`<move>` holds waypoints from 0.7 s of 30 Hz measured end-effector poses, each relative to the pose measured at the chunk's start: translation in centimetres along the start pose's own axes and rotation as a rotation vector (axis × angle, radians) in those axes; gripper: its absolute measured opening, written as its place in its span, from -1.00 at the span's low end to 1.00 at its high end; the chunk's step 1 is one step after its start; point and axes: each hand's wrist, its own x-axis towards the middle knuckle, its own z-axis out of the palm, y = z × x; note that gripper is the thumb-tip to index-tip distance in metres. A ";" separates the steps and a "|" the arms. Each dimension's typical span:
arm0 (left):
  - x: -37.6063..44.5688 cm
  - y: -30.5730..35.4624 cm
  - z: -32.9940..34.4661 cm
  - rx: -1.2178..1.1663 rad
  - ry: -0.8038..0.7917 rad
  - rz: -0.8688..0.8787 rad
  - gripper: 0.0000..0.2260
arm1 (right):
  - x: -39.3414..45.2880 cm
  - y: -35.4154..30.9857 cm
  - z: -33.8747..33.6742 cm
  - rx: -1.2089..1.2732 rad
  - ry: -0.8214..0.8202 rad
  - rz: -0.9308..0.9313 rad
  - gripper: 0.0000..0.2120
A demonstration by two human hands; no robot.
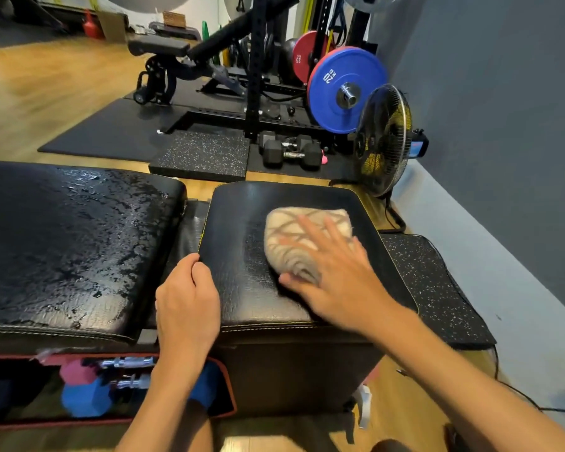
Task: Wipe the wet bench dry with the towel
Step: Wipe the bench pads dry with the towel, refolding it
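Observation:
The black padded bench has two pads. The long left pad (62, 243) is covered with water drops and wet patches. The smaller seat pad (242, 288) on the right looks smeared with a thin film. A folded beige towel (294, 230) with brown criss-cross stripes lies on the seat pad. My right hand (336, 272) presses flat on the towel, fingers spread, thumb against its near edge. My left hand (186, 305) grips the seat pad's near-left corner, fingers curled over the edge.
A floor fan (384, 141) stands just beyond the seat pad on the right, its cable trailing along the grey wall. Behind are a rack with blue and red weight plates (346, 89), black dumbbells (291, 151) and rubber mats. Coloured dumbbells (82, 396) lie under the bench.

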 end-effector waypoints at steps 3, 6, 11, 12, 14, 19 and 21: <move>-0.1 0.2 -0.2 -0.080 0.005 -0.038 -0.43 | 4.9 2.7 -0.3 -0.010 -0.015 0.157 -0.25; -0.1 0.0 -0.3 -0.118 0.015 -0.040 -0.44 | 10.6 3.4 -0.1 0.009 -0.037 0.199 -0.31; 0.1 0.0 -0.3 -0.132 0.033 -0.026 -0.47 | 15.7 -0.8 1.3 0.017 -0.083 0.075 -0.37; 0.1 -0.1 -0.3 -0.135 0.035 -0.024 -0.47 | 15.6 -1.8 1.5 0.023 -0.082 0.027 -0.39; 0.1 -0.2 -0.3 -0.136 0.032 -0.029 -0.49 | 14.0 -3.7 1.7 0.060 -0.080 -0.074 -0.43; -0.1 -0.4 -0.4 -0.093 0.010 -0.046 -0.63 | 5.2 -6.9 1.2 0.051 -0.089 -0.343 -0.42; 0.0 -0.7 -0.3 -0.112 -0.008 -0.052 -0.67 | 1.5 -5.6 0.9 0.082 -0.112 -0.363 -0.40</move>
